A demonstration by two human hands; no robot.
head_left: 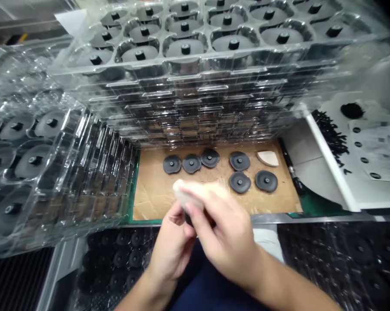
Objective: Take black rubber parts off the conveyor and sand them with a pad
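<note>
My right hand (230, 229) is closed around a whitish pad (187, 196), whose rounded tip points forward and left; blur hides whether it is cloth or foam. Below the pad, my left hand (172, 246) grips a dark round part (188, 219), mostly covered by the fingers. The pad and the dark part appear pressed together. In front of both hands, a cardboard sheet (152, 194) carries several black disc parts (239, 182) with a small central stud. A cream wedge-shaped piece (268, 158) lies at its right end.
A tall stack of clear plastic trays (185, 77) holding black-knobbed discs stands behind the cardboard. More clear trays (36, 181) rise at the left. On the right, a white-edged box (331, 160) borders a surface with small black pieces (331, 134). Dark filled trays (117, 259) sit lower left.
</note>
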